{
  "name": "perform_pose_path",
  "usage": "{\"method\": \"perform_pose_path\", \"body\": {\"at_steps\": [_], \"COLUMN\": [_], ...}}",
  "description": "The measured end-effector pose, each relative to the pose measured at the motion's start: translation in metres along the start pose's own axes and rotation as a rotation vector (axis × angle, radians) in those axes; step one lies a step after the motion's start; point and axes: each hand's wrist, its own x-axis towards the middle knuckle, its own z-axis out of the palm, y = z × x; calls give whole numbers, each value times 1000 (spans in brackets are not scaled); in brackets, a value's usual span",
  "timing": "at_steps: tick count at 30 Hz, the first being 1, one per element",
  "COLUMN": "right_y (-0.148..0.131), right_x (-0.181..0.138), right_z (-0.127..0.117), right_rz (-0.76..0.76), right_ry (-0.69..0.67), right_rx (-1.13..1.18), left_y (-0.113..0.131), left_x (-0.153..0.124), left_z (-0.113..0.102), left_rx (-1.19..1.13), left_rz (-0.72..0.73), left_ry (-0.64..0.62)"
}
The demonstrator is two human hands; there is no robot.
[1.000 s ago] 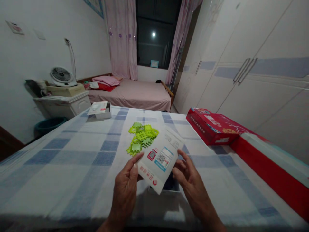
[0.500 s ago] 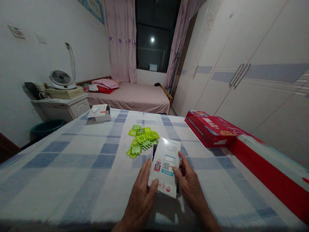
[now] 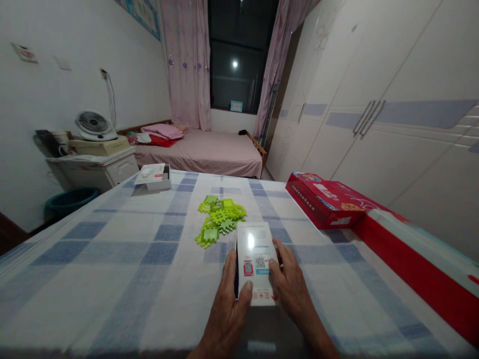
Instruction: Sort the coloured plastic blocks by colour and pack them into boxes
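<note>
A white card or lid (image 3: 256, 279) printed with QR codes lies face up before me, over something dark that shows along its left edge. I cannot make out what this dark thing is. My left hand (image 3: 229, 301) grips the left side, its fingers along the edge and its thumb on the lower left of the printed face. On the right side, my right hand (image 3: 290, 284) holds the edge with its fingers while its thumb rests on the face. Just beyond lies a heap of lime-green notched puzzle pieces (image 3: 220, 219).
A blue-and-white checked cloth (image 3: 123, 279) covers the table. At the back left stands an open white box (image 3: 160, 184) with a white flap or paper on it. Along the right side are a red printed box (image 3: 325, 199) and a long red-and-white box part (image 3: 415, 269).
The white card has turned from a tilt to nearly straight and now sits squarely over the dark thing. Both hands have stayed at its sides. The green pieces have not moved.
</note>
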Motion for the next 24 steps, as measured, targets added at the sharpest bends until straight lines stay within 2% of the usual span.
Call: {"method": "perform_pose_path", "body": {"at_steps": [4, 10, 14, 18, 21, 24], "right_y": [7, 11, 5, -7, -15, -20], "right_x": [-6, -17, -19, -21, -24, -27], "right_z": [14, 22, 18, 10, 3, -4], "right_rz": [-64, 169, 211, 219, 204, 169], "right_ry": [46, -51, -40, -28, -27, -29], "right_rx": [52, 277, 476, 662, 759, 849], "left_y": [-2, -11, -9, 0, 8, 11], "left_x": [-1, -3, -5, -12, -15, -15], "left_z": [5, 7, 10, 15, 17, 18], "left_rx": [-32, -49, -92, -115, -80, -30], "left_rz": [24, -4, -29, -41, 4, 68], "left_ry": [39, 57, 79, 165, 191, 153]}}
